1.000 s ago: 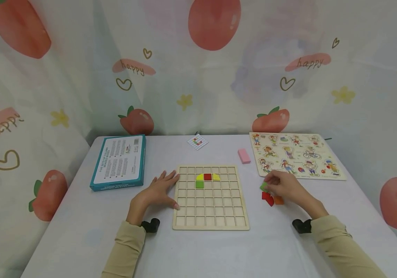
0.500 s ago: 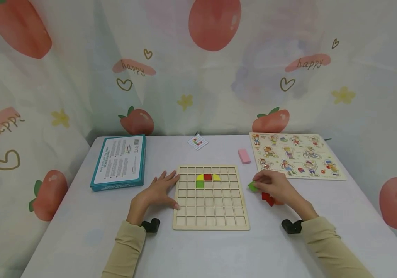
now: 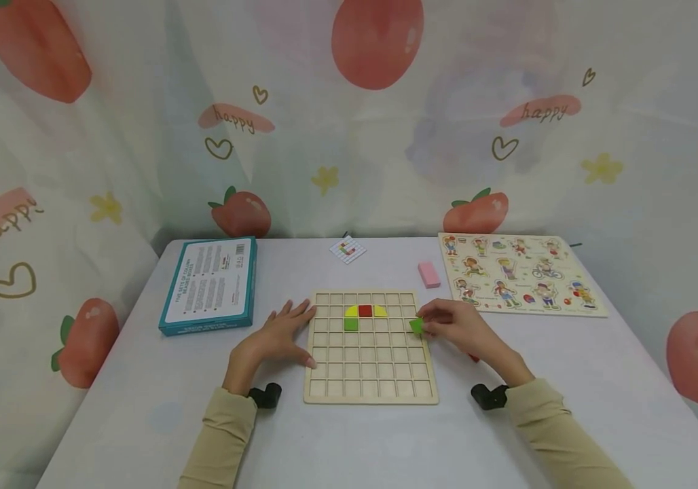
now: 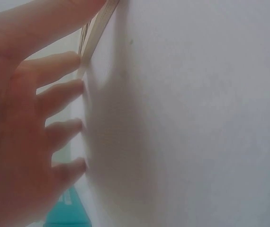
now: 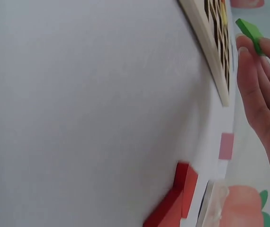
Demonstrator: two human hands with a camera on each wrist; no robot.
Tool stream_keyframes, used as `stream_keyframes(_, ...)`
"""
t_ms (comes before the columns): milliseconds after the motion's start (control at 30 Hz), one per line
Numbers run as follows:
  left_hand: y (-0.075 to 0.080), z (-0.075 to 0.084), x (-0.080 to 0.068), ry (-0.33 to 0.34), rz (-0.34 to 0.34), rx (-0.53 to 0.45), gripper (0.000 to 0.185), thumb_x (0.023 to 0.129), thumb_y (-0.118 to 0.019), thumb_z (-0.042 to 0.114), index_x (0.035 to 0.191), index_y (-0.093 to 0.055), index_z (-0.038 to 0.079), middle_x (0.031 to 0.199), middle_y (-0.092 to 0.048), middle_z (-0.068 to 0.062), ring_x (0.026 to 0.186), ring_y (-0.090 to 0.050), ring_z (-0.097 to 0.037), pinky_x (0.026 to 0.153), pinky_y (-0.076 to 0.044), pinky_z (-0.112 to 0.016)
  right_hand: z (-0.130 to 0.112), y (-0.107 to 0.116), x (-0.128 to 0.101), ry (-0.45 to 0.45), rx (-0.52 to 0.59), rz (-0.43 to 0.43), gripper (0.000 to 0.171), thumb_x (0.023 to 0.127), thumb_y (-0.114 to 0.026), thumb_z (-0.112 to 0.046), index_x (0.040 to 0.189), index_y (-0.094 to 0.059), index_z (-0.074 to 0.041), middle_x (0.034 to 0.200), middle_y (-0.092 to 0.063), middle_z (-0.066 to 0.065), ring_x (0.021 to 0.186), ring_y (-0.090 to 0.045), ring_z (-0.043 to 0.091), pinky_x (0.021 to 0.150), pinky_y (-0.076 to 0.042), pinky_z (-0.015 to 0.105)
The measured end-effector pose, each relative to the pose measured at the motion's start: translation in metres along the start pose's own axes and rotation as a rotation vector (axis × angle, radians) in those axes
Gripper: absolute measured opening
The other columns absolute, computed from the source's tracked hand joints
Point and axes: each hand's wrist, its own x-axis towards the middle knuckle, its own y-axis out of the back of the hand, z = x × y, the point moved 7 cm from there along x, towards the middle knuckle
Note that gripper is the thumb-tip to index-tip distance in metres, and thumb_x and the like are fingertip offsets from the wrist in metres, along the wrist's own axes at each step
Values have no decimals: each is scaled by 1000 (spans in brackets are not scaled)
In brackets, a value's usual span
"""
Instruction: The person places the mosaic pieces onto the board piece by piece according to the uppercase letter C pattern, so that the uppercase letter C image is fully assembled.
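Observation:
A wooden grid board (image 3: 371,348) lies mid-table. In its upper rows sit a red square tile (image 3: 365,311), two yellow curved-edge tiles, one on either side of it, and a green square tile (image 3: 351,324) below the left yellow one. The left hand (image 3: 280,337) rests at the board's left edge, fingers spread, thumb touching the rim. Between thumb and fingertips the right hand (image 3: 462,329) pinches a green tile (image 3: 417,326) over the board's right edge. In the right wrist view, that green tile (image 5: 251,35) is held up off the table.
Red blocks (image 5: 172,203) lie on the table under the right hand, partly hidden in the head view. A pink block (image 3: 429,274), a small pattern card (image 3: 347,250) and a wooden picture puzzle (image 3: 523,275) lie behind. A teal box (image 3: 208,285) stands at left.
From beside the loose blocks, the right hand has moved left with the green tile, which is now over the board's right edge. The left hand has stayed in place.

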Motion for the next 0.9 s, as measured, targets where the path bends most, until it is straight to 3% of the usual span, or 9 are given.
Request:
stream_keyframes(400,-1,-5,2,12,4,4,110,64,-89,39,154,-29,17,164,-15,-2,153,1,-33,123,-1,-56,-20,-28,15,-15,83,-77,31,83,-74,-9,113,-69,-5,99,-73,8,83,-67,15,71,-54,19)
stream_keyframes(633,-3,-6,4,20,-9,24,110,66,-88,38,155,-25,18,165,-12,-1,153,2,-32,123,0,-54,-33,-44,25,-26,57,-98,29,82,-75,-11,112,-71,-9,98,-73,4,81,-65,11,75,-54,21)
stream_keyframes(900,-3,-5,4,14,0,20,109,65,-88,39,154,-28,19,165,-13,-1,153,2,-31,123,-1,-54,-39,-63,33,22,41,-147,27,81,-78,-14,107,-73,-9,92,-73,2,80,-66,10,75,-54,20)
